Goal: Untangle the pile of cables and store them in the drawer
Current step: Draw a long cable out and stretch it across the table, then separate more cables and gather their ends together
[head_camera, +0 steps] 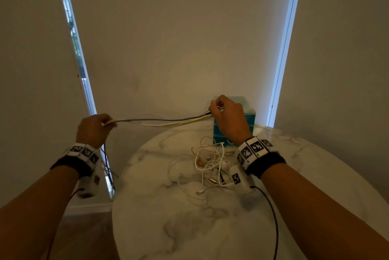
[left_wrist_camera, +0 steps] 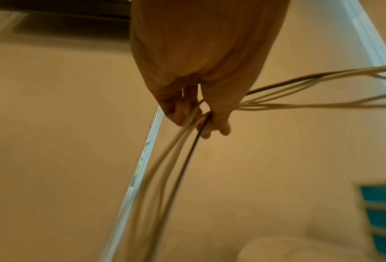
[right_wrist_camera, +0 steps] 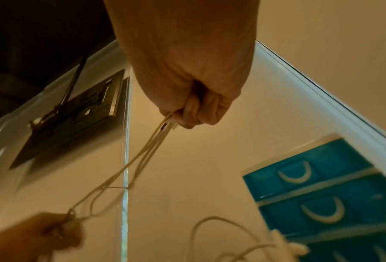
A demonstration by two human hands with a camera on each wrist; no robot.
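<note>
A bundle of cables [head_camera: 160,121], white ones and a dark one, stretches in the air between my hands above the table's far left edge. My left hand [head_camera: 99,127] grips one part of it, and the slack hangs down past the wrist [left_wrist_camera: 176,159]. My right hand [head_camera: 219,108] pinches the other end, plugs together [right_wrist_camera: 167,124], in front of a teal drawer unit [head_camera: 250,116]. A tangled pile of white cables [head_camera: 210,162] lies on the marble table [head_camera: 189,228]. The drawers [right_wrist_camera: 322,191] look closed.
The round marble table stands against a beige wall with roller blinds. Narrow window strips [head_camera: 77,49] show at left and right. Black sensor leads [head_camera: 271,213] run from both wristbands. Bare floor lies left of the table.
</note>
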